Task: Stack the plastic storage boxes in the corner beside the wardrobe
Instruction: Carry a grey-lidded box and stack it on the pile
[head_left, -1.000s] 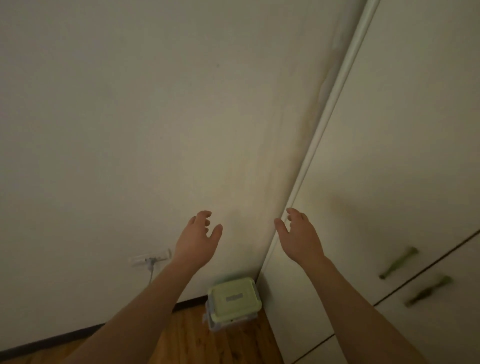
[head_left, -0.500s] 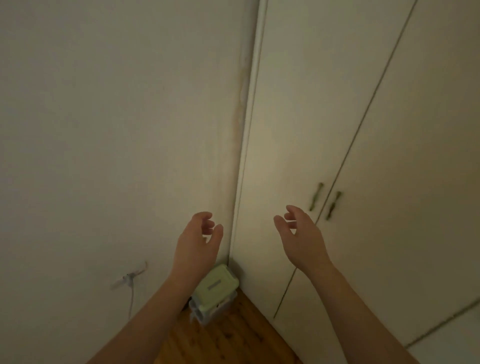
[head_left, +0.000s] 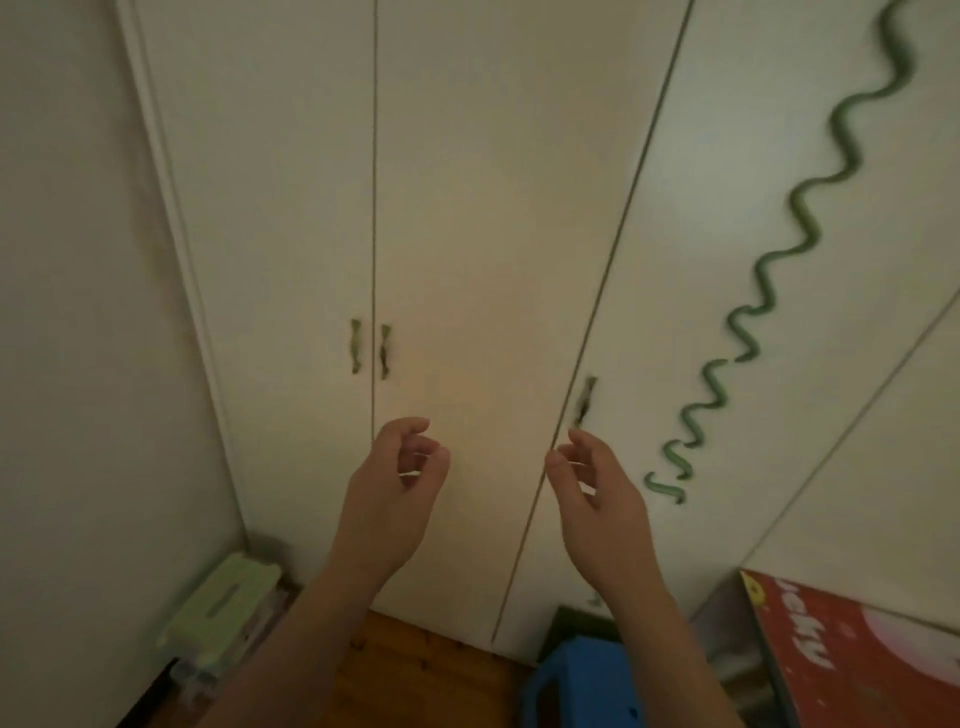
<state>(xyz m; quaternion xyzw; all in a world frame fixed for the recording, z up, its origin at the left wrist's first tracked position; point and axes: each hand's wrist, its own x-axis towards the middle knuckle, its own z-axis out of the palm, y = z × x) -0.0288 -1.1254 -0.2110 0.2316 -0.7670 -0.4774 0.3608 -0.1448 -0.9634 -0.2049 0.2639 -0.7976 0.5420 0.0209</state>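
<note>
**One box in the corner, both hands free**

The job looks part done, as far as can be judged. A storage box (head_left: 223, 613) with a pale green lid sits on the wooden floor (head_left: 415, 670) at about 8 o'clock in the view, tucked into the corner where the wall (head_left: 78, 312) meets the wardrobe (head_left: 467, 208). Below the lid there seems to be a clear plastic body, and perhaps a second box under the first, but blur and dim light make it impossible to tell whether this is one box or a small stack.

The left hand (head_left: 387, 499) and the right hand (head_left: 597, 504) are raised side by side at the centre, in front of the wardrobe doors. Both hold nothing. Their fingers hang loosely curled, the palms turned toward each other, well apart.

At about 5 o'clock a blue plastic thing (head_left: 587, 686) stands on the floor near the right forearm; it could be a stool or another box, and the picture does not settle it. At 4 o'clock a red carton (head_left: 857, 654) leans by the wardrobe. A wavy green strip (head_left: 800, 228) runs up the door at 2 o'clock.

What is likely left is fetching any further boxes and setting them squarely on the green lid. The lid looks flat, with a recessed slot, so it should bear another box well.
</note>
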